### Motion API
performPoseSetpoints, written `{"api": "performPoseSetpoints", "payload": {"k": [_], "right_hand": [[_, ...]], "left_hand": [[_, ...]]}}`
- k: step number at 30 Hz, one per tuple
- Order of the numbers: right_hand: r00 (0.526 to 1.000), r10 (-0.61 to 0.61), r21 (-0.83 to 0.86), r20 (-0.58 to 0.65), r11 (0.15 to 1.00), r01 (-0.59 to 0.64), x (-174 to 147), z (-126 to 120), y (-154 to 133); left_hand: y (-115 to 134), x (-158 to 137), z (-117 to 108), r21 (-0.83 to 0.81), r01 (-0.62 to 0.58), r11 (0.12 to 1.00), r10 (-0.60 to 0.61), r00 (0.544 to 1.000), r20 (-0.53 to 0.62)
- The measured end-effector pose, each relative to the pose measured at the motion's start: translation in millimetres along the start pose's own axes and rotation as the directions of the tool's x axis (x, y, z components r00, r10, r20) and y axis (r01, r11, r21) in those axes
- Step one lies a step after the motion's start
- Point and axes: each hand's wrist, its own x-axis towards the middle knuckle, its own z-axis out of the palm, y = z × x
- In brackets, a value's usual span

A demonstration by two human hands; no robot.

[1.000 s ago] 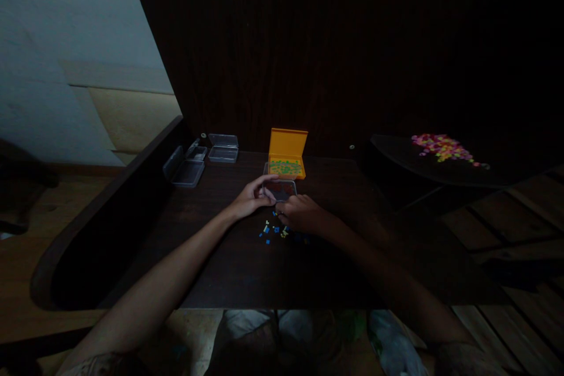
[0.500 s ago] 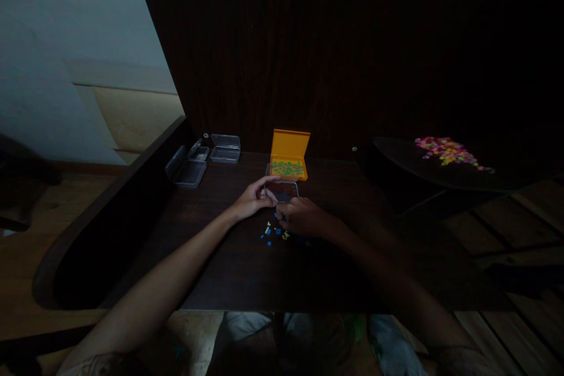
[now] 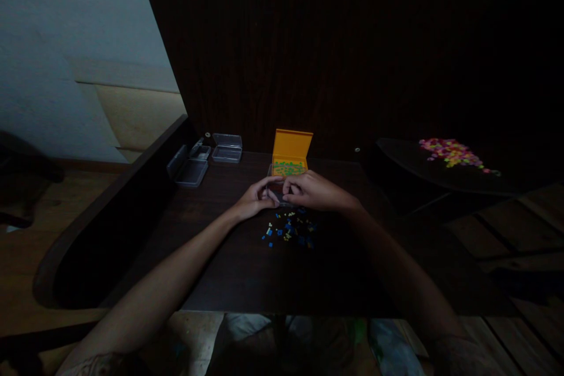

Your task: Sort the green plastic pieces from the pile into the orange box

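My left hand [image 3: 258,197] grips the left side of a small clear plastic box [image 3: 276,189], fingers behind it and thumb in front. Over the box's right part is my right hand [image 3: 311,191], its fingers curled and pinched together; anything between the fingertips is too small to make out. On the dark desk just in front of the box lie scattered small blue pieces [image 3: 270,232] and pale yellow pieces [image 3: 286,237]. Right behind the box stands an open orange case [image 3: 292,145] with small green pieces inside.
Several open clear plastic boxes [image 3: 227,153] stand at the desk's back left, by a raised side panel [image 3: 110,211]. A pile of pink, purple and yellow bits [image 3: 453,153] lies on a dark curved surface to the right. A tall dark panel [image 3: 264,47] closes the back.
My right hand has moved from the scattered pieces up and forward to over the clear box, uncovering more blue and yellow pieces. My left hand still holds the box.
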Motion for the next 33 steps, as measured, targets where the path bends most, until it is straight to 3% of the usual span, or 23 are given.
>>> {"api": "performPoseSetpoints", "payload": {"k": [8,19,25,33], "right_hand": [[0.997,0.025,-0.063,0.069,0.998,-0.021,24,10,6],[0.985,0.041,-0.165,0.168,0.986,-0.013,21,15,9],[0.986,0.041,-0.211,0.162,0.977,-0.006,21,16,6],[0.992,0.007,-0.191,0.122,0.981,0.016,22,15,8]], "left_hand": [[0,-1,1,0.014,0.01,1.0,-0.01,1.0,-0.026],[2,-1,1,0.022,-0.008,1.0,0.008,1.0,0.001],[6,-3,3,0.08,-0.007,0.997,0.008,1.0,-0.013],[2,-2,1,0.035,-0.022,0.999,0.023,1.0,-0.009]]}}
